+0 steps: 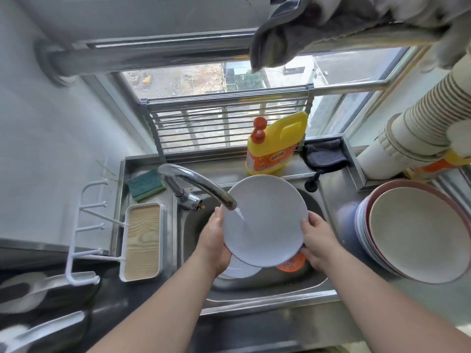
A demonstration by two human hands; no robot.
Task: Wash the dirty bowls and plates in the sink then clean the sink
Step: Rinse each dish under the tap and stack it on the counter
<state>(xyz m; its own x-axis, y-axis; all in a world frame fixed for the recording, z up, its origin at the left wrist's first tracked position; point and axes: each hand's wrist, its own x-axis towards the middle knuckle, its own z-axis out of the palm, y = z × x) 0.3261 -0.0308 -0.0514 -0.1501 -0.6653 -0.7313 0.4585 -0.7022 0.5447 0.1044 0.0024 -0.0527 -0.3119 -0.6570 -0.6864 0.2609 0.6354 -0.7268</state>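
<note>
I hold a white plate (267,215) tilted over the steel sink (267,296), under the running faucet (196,184). Water streams onto its face. My left hand (212,240) grips the plate's left rim. My right hand (318,240) grips its right rim. Below the plate, inside the sink, lie another white dish (239,270) and an orange item (293,263), both partly hidden. A stack of bowls and plates (418,233) in beige, pink and blue leans on the counter to the right.
A yellow detergent bottle (275,146) stands behind the sink, with a dark cloth (323,156) beside it. A green sponge (145,184) and a wood-grain tray (142,240) sit at the left. Stacked paper cups (413,133) lie at the right. A metal rack (226,121) fronts the window.
</note>
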